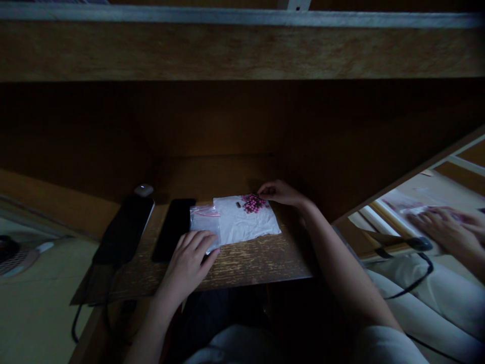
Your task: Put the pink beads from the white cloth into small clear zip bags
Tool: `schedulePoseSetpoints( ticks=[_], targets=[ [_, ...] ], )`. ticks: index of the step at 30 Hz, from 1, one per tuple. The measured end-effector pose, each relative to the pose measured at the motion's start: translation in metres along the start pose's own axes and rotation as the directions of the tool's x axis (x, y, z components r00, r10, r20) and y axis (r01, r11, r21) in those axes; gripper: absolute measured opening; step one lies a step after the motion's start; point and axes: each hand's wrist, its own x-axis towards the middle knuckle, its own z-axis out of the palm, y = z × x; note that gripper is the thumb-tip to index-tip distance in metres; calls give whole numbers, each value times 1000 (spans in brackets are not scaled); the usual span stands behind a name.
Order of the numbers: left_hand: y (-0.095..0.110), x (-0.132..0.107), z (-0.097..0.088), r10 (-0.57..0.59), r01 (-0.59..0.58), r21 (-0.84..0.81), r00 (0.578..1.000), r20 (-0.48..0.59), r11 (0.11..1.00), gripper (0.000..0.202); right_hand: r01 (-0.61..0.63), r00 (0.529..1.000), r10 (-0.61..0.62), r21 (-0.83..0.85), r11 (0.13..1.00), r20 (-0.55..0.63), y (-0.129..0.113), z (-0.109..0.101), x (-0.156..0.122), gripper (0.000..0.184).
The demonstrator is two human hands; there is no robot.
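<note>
Dim light, wooden desk (pixel 261 260) under a low shelf.

- Left hand (pixel 191 255): palm down, fingers stretched out and loose, lying flat on the near end of a clear zip bag (pixel 202 217). It presses the bag and grips nothing. The bag has a red seal line and overlaps the left edge of the white sheet (pixel 250 225).
- Right hand (pixel 279 193): fingers curled, tips drawn together at the far-right edge of the pink beads (pixel 253 203). Can't tell if a bead is actually pinched between the tips; too dark and too small.
- The pink beads sit in 1 loose pile on the far-right corner of the white sheet, at desk centre. 1 small dark piece (pixel 238 205) lies on the sheet just left of the pile, apart from it.
- Left of the bag: a black phone (pixel 172 228), face up, just beside the bag. Further left lies a second black slab device (pixel 125 228), with a small white device (pixel 144 190) at its far end showing a lit dot.
- Far right, separate surface: a co-worker's hands (pixel 441 225) rest on a pale sheet, well apart from the desk. A black cable (pixel 426 280) runs below them.
</note>
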Motion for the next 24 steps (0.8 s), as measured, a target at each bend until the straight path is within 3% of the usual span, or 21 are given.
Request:
schedulePoseSetpoints(
  ticks=[9,17,24],
  targets=[
    [-2,-7,-2,-30,30,4,998,-52,1000,32,2,1000,-2,-6,1000,-5,-8,-2,-3,23],
    [-4,-10,-3,-37,38,15,998,-59,999,16,36,999,-36,4,999,-10,-6,-2,-3,23],
    [-10,-7,-12,-16,19,48,998,-59,999,22,37,999,-37,-3,999,-28,-12,-3,-5,20]
  ],
)
